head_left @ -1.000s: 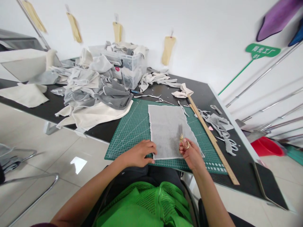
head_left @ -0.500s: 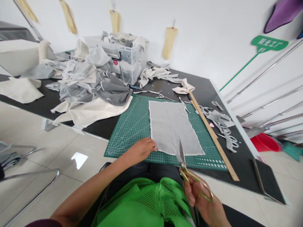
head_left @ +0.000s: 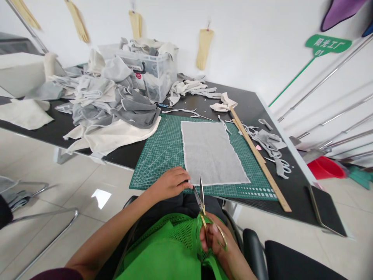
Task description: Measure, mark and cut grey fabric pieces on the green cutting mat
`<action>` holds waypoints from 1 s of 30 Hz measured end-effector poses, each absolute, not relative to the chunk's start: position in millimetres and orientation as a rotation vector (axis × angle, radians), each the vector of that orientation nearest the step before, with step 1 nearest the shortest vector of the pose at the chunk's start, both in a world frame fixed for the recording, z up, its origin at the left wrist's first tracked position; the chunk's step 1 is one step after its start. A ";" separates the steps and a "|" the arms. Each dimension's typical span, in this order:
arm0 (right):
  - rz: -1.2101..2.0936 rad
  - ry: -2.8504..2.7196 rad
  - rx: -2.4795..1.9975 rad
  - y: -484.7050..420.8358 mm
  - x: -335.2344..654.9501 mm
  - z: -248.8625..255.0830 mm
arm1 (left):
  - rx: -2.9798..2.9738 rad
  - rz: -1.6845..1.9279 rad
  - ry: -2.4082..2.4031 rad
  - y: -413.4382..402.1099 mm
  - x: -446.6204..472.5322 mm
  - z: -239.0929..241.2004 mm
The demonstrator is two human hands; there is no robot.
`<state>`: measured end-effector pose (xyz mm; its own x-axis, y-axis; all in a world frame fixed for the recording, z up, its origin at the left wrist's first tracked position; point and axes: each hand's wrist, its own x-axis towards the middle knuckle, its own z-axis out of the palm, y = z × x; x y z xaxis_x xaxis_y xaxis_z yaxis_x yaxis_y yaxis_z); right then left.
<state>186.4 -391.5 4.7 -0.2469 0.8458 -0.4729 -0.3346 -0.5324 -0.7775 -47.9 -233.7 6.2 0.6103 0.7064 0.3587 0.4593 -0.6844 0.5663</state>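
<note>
A grey rectangular cloth (head_left: 214, 153) with whitish edges lies flat on the green cutting mat (head_left: 159, 155). My left hand (head_left: 175, 182) is at the cloth's near left corner, with thumb and fingers pinched on that corner. Gold-handled scissors (head_left: 201, 202) are in my right hand (head_left: 214, 235), its fingers through and around the loops. Their blades stand parted, pointing away from me, with the tips close to my left fingertips and the cloth's near edge. Whether the blades touch the cloth I cannot tell.
A wooden ruler (head_left: 259, 161) runs along the mat's right side. Beyond it lie fabric scraps (head_left: 269, 142), white-handled scissors (head_left: 285, 168) and a dark tablet-like slab (head_left: 326, 210). Piled cloths (head_left: 93, 91) and a clear plastic bin (head_left: 157, 77) take up the left and back.
My right hand has brought the scissors left, from over the cloth to beside its near left corner. My left hand stays at that corner. The cloth lies as before.
</note>
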 end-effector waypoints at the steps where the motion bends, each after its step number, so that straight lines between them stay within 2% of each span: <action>1: 1.870 -0.711 -1.196 -389.5 182.6 8.7 | 2.413 0.823 0.924 -236.4 -49.4 5.2; 16: 1.830 -0.972 -1.284 -370.5 143.5 20.5 | 2.827 0.924 0.940 -253.6 -50.5 -28.4; 30: 1.785 -1.004 -1.348 -371.1 145.2 23.0 | 2.882 1.016 0.843 -252.4 -53.8 -22.9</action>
<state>145.2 -371.1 23.0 -0.2360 0.8621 -0.4483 -0.0642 -0.4742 -0.8781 -53.8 -252.4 -22.9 0.6534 0.4743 0.5900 0.4927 -0.8582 0.1443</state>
